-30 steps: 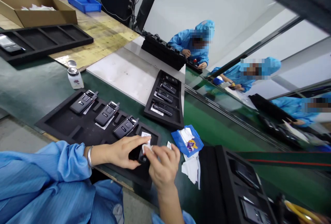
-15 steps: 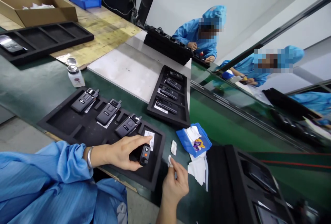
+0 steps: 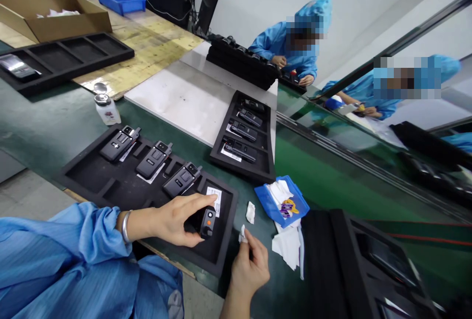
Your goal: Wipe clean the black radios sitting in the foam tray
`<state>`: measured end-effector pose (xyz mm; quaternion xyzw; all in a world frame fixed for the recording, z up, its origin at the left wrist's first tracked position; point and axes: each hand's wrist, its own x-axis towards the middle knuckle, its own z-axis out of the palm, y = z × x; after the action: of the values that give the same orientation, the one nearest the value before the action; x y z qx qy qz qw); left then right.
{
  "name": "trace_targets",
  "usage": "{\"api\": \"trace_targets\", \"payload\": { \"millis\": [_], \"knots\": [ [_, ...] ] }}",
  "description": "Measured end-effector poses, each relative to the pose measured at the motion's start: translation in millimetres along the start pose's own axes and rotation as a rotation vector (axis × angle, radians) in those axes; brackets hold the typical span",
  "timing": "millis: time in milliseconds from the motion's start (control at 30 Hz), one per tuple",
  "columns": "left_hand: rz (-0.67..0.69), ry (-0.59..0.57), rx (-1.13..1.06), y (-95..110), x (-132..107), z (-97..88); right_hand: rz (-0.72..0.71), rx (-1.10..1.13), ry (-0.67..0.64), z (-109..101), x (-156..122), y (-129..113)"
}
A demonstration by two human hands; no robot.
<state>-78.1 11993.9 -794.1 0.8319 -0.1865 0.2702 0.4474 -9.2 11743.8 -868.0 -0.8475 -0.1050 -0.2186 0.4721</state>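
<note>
My left hand (image 3: 173,220) is closed around a small black handheld device (image 3: 208,221), its end with a white and an orange button turned up. It is above the right end of a black foam tray (image 3: 110,198), next to a white label (image 3: 214,200). My right hand (image 3: 250,262) pinches a small white wipe (image 3: 242,234) between thumb and fingers, to the right of the tray. Several similar devices with back clips, such as this clip-backed device (image 3: 182,179), lie in the tray, with labels partly under them. A crumpled white wipe (image 3: 250,212) rests on the green table.
A blue bin (image 3: 267,201) with white wipes and a purple-yellow packet stands right of the tray. Beyond are a second device tray (image 3: 216,156), a white bottle (image 3: 107,111) and a cardboard box (image 3: 70,28). Stacked black trays (image 3: 334,260) stand at right. Two co-workers sit opposite.
The view has shifted slightly, so things on the right appear farther right. Both hands keep nearly the same position and the same grip.
</note>
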Motion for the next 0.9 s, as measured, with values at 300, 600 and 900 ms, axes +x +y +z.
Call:
{"api": "trace_targets", "payload": {
  "millis": [300,600,900],
  "knots": [
    [-0.439,-0.147,0.250,6.5,52.8,13.7,0.084,0.015,0.020,1.3,-1.8,6.8],
    [-0.648,-0.411,0.577,-18.7,109.0,36.2,0.120,0.037,0.017,1.5,-0.5,14.9],
    [-0.187,-0.489,0.472,16.3,-5.3,10.8,0.181,0.084,-0.019,2.7,-3.5,21.8]
  ]
}}
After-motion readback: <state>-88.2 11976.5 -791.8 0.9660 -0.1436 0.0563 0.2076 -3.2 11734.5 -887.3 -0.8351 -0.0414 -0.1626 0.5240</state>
